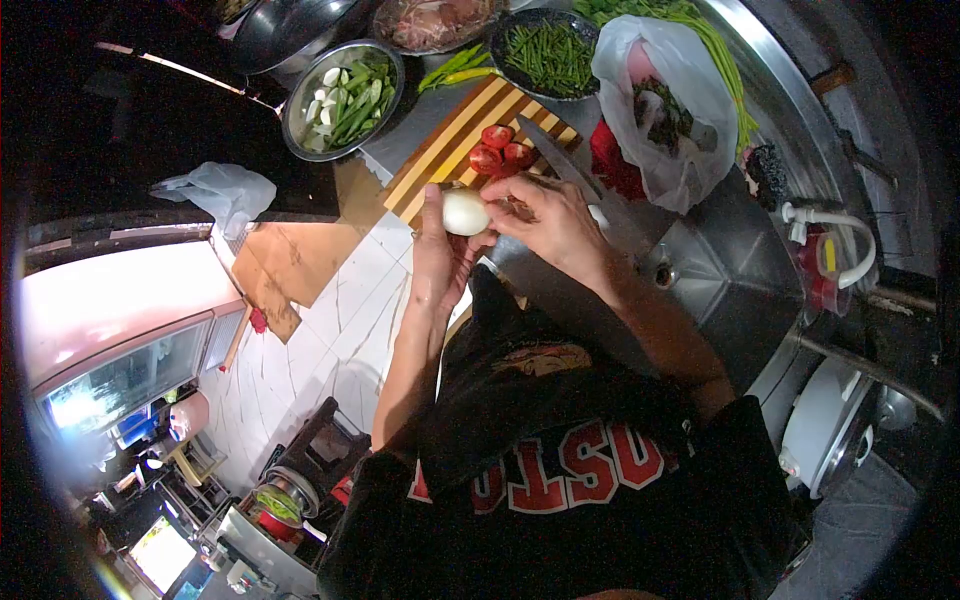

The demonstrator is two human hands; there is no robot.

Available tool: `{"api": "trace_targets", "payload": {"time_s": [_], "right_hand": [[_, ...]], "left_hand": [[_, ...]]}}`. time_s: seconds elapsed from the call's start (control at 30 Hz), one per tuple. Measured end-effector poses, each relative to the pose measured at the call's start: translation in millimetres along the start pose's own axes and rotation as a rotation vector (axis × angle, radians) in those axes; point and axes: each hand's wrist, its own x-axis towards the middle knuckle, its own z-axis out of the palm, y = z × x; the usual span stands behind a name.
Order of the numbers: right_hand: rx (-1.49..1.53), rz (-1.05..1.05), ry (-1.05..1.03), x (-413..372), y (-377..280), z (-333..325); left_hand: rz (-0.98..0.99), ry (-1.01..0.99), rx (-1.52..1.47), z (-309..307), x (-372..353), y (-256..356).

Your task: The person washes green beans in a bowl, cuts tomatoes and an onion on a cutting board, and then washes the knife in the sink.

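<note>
A peeled-looking white onion (pixel 465 213) is held in my left hand (pixel 433 250), with the thumb along its left side and the fingers beneath it. My right hand (pixel 557 222) is closed in a pinch, its fingertips against the onion's right side. Whether a bit of skin lies between those fingertips I cannot make out. Under and beyond the hands is a striped wooden cutting board (pixel 432 168). Cut red tomatoes (pixel 487 158) rest on it. A knife (pixel 556 152) lies across the board's right edge, its handle end hidden behind my right hand.
Beyond the board are a metal bowl of garlic and green pieces (pixel 345 105), long green peppers (pixel 455 72) and a dark bowl of cut greens (pixel 548 55). A white plastic bag (pixel 670 110) stands right, near the sink (pixel 705 265) and faucet (pixel 850 225).
</note>
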Motion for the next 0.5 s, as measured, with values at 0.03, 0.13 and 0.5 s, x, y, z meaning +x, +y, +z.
{"api": "trace_targets", "payload": {"time_s": [0.03, 0.13, 0.5], "right_hand": [[0.007, -0.004, -0.007, 0.1, 0.5, 0.5], [-0.024, -0.045, -0.027, 1.8, -0.4, -1.9], [-0.159, -0.053, 0.011, -6.0, -1.9, 9.0]], "left_hand": [[0.000, 0.001, 0.000, 1.6, -1.1, 0.0], [0.060, -0.004, 0.051, 6.4, -4.6, 0.1], [0.127, 0.047, 0.214, 5.4, -5.4, -9.3]]}}
